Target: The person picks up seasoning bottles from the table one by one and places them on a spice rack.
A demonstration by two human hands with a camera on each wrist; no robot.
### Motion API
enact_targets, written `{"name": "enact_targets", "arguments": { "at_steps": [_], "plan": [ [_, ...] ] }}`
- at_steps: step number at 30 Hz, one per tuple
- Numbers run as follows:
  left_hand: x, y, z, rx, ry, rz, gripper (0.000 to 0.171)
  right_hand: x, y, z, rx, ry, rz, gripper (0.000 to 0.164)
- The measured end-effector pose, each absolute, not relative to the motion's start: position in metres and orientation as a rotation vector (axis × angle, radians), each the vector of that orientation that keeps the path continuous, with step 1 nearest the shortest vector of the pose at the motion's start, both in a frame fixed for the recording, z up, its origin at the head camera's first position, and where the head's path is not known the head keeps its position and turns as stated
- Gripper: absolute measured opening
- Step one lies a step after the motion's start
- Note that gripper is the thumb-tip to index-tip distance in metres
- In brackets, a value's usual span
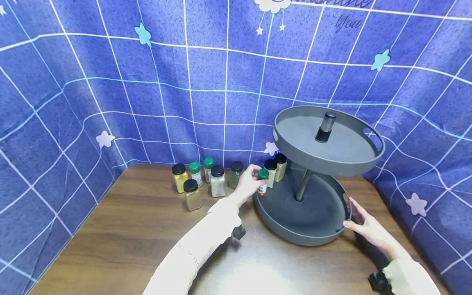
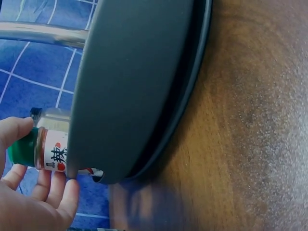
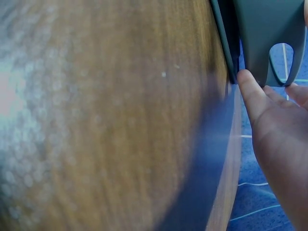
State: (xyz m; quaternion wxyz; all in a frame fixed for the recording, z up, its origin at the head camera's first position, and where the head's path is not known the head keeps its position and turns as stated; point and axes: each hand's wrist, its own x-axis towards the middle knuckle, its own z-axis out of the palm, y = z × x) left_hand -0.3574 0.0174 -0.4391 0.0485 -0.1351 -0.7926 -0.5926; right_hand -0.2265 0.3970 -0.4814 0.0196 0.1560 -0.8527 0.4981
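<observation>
In the head view my left hand (image 1: 248,182) pinches a small spice jar (image 1: 262,189) by its green cap, at the left rim of a grey two-tier round tray's lower tier (image 1: 280,230). The left wrist view shows the thumb and fingers around that cap (image 2: 22,147); the tray wall hides the jar's lower part. Just behind it, two black-capped jars of pale spice (image 1: 271,174) stand on the same tier. My right hand (image 1: 372,229) rests against the tier's right side by the handle cutout (image 3: 283,62), thumb and fingers spread fairly straight.
Left of the tray, several spice jars stand on the wooden table (image 1: 121,229): black-capped ones (image 1: 218,182) and green-capped ones (image 1: 195,174). The upper tier (image 1: 324,164) overhangs the lower on a central post (image 1: 304,185). Behind hangs a blue gridded cloth (image 1: 206,102).
</observation>
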Motion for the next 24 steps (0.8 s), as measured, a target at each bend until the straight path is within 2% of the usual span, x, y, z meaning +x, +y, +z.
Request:
{"name": "enact_targets", "arguments": {
  "at_steps": [12,24],
  "plan": [
    [-0.351,0.013,-0.414,-0.362,-2.483,-1.870,0.064,-0.226,0.397,-0.481,0.496,-2.644,1.555,0.077],
    [-0.338,-0.001,-0.384,-0.395,-2.580,-1.703,0.074,-0.226,0.396,-0.479,0.480,-2.660,1.543,0.077]
  ]
}}
